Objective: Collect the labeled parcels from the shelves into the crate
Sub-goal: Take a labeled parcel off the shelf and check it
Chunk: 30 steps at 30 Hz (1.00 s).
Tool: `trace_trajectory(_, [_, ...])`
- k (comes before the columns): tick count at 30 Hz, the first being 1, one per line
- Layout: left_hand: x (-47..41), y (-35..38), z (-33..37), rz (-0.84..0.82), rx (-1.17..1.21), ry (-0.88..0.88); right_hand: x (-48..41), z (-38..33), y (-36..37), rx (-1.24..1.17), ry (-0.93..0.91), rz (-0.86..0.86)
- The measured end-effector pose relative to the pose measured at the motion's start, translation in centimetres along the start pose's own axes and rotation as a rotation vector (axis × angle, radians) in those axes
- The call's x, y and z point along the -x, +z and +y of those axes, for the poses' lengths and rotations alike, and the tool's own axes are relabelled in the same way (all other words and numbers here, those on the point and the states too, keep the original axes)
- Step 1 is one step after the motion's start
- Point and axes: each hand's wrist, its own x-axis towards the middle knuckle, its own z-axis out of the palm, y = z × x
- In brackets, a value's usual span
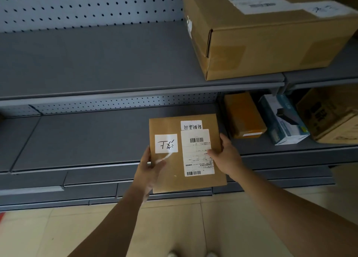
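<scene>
A flat brown parcel (170,171) with a barcode label and two handwritten white stickers hangs in front of the lower grey shelf (77,138). My left hand (150,166) grips its left edge, thumb on top. My right hand (225,155) grips its right edge, thumb on the barcode label. A large labeled cardboard box (261,43) sits on the upper shelf (96,63) at the right. No crate is in view.
On the lower shelf to the right stand a small orange-brown box (245,117), a white and blue product box (284,121) and a printed carton (329,115). Perforated back panels (87,4) line the shelving. Beige floor tiles (58,233) lie below.
</scene>
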Motion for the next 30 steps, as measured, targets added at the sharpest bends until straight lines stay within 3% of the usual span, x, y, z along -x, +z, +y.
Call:
trace_trajectory(4, [0.1,-0.4,-1.2,0.009,0.095,-0.09,-0.7,0.8,0.8,-0.016,-0.016,-0.012])
trace_trajectory(8, [-0.1,-0.4,-1.6,0.166,0.021,-0.132,0.2,1.4,0.9,-0.094,-0.029,-0.019])
trace_trajectory(12, [-0.1,1.3,-1.3,0.234,-0.049,-0.204,3.6,3.3,2.0,-0.133,0.124,0.282])
trace_trajectory(14, [0.2,2.6,-1.3,0.239,0.014,-0.267,5.0,4.1,3.2,-0.207,0.211,0.321])
trace_trajectory(18, [1.6,6.1,-1.8,0.231,0.136,-0.326,6.1,2.9,5.9,-0.418,0.173,0.136])
trace_trajectory(20, [2.0,7.6,-2.2,0.246,0.142,-0.344,5.6,2.3,6.5,-0.461,0.118,0.143])
trace_trajectory(26, [-1.3,3.7,0.0,0.561,-0.329,-0.101,3.3,1.8,3.7,-0.331,0.101,0.086])
trace_trajectory(30, [-3.6,0.3,1.9,0.308,-0.351,-0.091,0.9,1.5,2.1,-0.189,0.072,-0.008])
